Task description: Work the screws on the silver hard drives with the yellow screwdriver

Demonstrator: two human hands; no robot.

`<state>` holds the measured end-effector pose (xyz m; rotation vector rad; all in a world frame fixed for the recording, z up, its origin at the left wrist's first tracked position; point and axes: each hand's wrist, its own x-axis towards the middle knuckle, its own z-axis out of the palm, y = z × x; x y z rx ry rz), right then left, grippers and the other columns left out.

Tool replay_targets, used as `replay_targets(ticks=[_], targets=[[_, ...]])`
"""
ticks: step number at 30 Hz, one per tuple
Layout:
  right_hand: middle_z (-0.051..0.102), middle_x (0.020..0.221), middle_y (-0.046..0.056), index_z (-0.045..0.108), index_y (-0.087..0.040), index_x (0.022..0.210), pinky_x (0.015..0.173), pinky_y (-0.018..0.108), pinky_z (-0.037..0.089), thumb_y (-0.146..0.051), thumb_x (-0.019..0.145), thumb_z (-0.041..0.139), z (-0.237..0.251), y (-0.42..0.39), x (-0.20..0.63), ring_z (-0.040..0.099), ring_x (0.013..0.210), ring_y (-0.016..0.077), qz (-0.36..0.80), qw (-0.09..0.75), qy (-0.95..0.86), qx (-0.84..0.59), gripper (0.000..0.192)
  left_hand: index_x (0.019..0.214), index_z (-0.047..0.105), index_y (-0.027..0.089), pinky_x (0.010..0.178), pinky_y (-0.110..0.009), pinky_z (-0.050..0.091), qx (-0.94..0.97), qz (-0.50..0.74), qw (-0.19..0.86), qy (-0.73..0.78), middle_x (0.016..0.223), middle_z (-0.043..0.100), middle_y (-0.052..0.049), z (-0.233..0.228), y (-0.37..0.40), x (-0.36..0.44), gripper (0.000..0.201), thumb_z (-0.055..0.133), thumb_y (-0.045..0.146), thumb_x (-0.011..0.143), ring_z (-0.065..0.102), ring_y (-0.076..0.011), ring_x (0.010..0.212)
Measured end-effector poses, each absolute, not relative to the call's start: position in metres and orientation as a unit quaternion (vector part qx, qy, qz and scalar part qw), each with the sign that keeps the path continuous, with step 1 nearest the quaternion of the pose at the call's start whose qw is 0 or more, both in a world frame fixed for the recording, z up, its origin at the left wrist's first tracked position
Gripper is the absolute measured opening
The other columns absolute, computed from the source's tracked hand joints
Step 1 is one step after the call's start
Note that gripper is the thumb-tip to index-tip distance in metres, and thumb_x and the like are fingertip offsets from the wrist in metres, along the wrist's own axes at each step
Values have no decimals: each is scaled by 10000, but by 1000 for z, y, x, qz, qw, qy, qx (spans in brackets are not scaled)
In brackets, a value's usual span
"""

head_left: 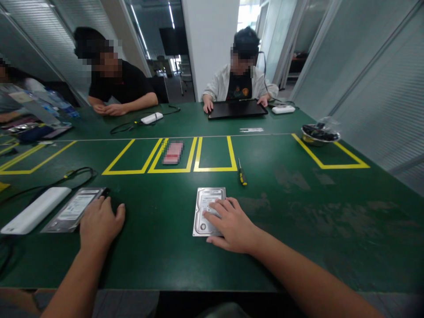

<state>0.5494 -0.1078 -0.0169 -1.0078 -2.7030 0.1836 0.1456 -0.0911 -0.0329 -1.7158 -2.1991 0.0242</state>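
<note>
A silver hard drive (212, 194) with a printed label lies flat on the green table. My right hand (236, 223) rests over its right side, fingers spread across the top and thumb by the near edge. To the left lies a second hard drive (74, 207), turned at a slant. My left hand (101, 221) touches its right edge, with the thumb held apart. Beyond the right hand is a screwdriver (242, 173) with a yellow and black handle.
Beside the left drive sit a white power bank (36, 211) and a black cable. Yellow tape outlines (215, 169) mark the table (159, 260); a blurred phone-like item (173, 153) lies in one. A bowl (319, 132) stands at right. One person opposite holds a black panel (237, 109); others sit left.
</note>
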Motion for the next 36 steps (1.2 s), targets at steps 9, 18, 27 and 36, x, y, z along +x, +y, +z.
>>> replay_targets(ticks=[9,18,27,36], targets=[[481,1397,160,478,-205,1383,1058,549,252,-584,877,544,-20,-109,550,395,1264,346,53,127,-928,-346,636,1286,517,-1,904,-626,425,-570,3,105,-815,1387,464,-264,-25,-89,149,693,260,545,944,413,-476,1218],[487,1384,160,472,-200,1385,1045,551,261,-574,879,543,-19,-109,550,406,1248,346,50,130,-930,-341,633,1228,571,-27,945,-544,420,-574,29,82,-814,1274,558,-287,-22,-85,149,661,249,485,960,505,-422,1172],[485,1383,154,470,-214,1387,1043,551,260,-585,869,552,-21,-109,550,405,1242,347,51,132,-928,-344,641,1122,661,56,785,-386,462,-513,34,151,-845,1099,667,-211,-30,-86,147,563,293,436,929,607,-350,972],[482,1390,152,477,-217,1379,1054,547,252,-589,867,554,-21,-108,551,404,1246,344,60,137,-926,-346,637,1120,692,89,753,-320,439,-535,31,143,-832,1094,705,-175,-40,-83,128,463,346,317,915,631,-283,953]])
